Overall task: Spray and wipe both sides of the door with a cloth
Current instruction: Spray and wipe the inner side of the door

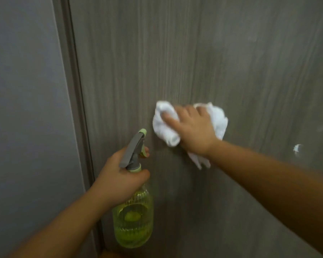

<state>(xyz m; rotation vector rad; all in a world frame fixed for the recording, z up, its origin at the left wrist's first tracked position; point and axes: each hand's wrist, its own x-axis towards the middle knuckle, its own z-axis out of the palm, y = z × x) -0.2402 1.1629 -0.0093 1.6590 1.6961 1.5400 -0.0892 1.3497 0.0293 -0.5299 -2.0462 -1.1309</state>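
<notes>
My left hand (117, 175) grips the neck of the spray bottle (133, 218), one finger on the trigger; its clear ribbed body holds yellow-green liquid, nearly full, and its nozzle points at the door (194, 53). My right hand (192, 131) presses the bunched white cloth (165, 125) against the grey wood-grain door, fingers spread over it. White foam spots (297, 147) sit on the door well to the right of the cloth. The door frame (71, 71) and grey wall (22, 90) stand at left.

Cloth (166, 123) partly under hand (194, 131)
</notes>
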